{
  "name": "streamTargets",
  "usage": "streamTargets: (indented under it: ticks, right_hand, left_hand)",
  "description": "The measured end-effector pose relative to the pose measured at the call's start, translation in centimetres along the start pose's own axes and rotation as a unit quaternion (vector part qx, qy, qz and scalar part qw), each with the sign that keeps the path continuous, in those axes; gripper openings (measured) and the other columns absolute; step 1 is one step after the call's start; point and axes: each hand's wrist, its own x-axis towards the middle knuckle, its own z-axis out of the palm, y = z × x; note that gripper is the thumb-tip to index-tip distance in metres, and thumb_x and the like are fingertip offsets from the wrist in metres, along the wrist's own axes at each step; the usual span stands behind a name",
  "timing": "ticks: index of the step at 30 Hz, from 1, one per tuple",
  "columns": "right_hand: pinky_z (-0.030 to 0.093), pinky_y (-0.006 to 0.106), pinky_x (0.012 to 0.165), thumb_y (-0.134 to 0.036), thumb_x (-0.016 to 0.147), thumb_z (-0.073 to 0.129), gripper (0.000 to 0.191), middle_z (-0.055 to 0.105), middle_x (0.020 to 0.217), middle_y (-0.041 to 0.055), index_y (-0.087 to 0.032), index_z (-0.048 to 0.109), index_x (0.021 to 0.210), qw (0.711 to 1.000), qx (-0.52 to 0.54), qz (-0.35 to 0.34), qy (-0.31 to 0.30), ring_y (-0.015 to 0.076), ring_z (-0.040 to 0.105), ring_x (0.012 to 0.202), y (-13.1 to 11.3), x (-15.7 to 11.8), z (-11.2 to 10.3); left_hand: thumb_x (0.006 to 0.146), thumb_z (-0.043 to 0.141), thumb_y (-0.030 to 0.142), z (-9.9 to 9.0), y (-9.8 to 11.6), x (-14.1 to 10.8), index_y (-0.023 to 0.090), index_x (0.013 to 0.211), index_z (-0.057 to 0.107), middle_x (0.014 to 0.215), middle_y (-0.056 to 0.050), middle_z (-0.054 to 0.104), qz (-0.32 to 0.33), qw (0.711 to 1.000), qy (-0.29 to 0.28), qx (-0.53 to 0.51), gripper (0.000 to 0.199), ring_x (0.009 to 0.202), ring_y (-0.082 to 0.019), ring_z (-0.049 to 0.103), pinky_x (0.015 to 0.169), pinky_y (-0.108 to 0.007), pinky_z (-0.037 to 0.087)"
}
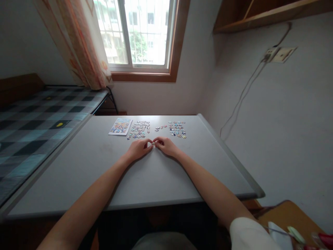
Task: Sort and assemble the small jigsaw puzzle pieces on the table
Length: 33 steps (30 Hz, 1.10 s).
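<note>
Grey tabletop (161,184): I see left hand (140,148), right hand (167,146) closely pinching tiny puzzle piece (153,143). Middle row (161,127) maybe joined; left cluster (139,135), right cluster (172,133) loose, plenty remaining imo.

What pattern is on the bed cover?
The bed cover has blue, grey and black checks; the head view shows it best.

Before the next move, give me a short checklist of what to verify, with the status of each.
1. Left hand and right hand meeting at the small piece: ok.
2. Whether that is one piece or two: cannot tell, too small.
3. Picture sheet lying picture side up on the table: ok.
4. Left puzzle group and right puzzle group apart: ok.
5. Every loose piece face up: cannot tell.
</note>
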Motion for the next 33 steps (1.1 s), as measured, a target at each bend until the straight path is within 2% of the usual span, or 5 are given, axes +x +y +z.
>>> streamTargets:
  ticks: [12,33]
  right_hand:
    - [0.040,0.021,0.061,-0.022,0.080,0.052,0.021,0.064,0.068,0.0004,-0.015,0.068,0.091,0.999,-0.032,-0.004,0.021,0.0096,0.052,0.060,0.18,0.03,0.33]
    - [0.038,0.020,0.060,-0.022,0.080,0.050,0.022,0.062,0.066,-0.0007,-0.015,0.068,0.091,0.999,-0.048,-0.001,0.015,0.0092,0.051,0.059,-0.10,-0.09,0.27]
  left_hand:
    - [0.085,0.044,0.048,-0.08,-0.04,0.00,0.024,0.094,0.066,0.065,0.002,0.061,0.005,1.000,-0.006,0.001,0.034,0.058,-0.012,0.052,0.055,-0.023,0.031]
    - [0.084,0.043,0.049,-0.25,0.23,-0.08,0.024,0.095,0.066,0.064,0.001,0.060,0.000,1.000,-0.013,0.003,0.036,0.057,-0.012,0.051,0.054,-0.023,0.029]
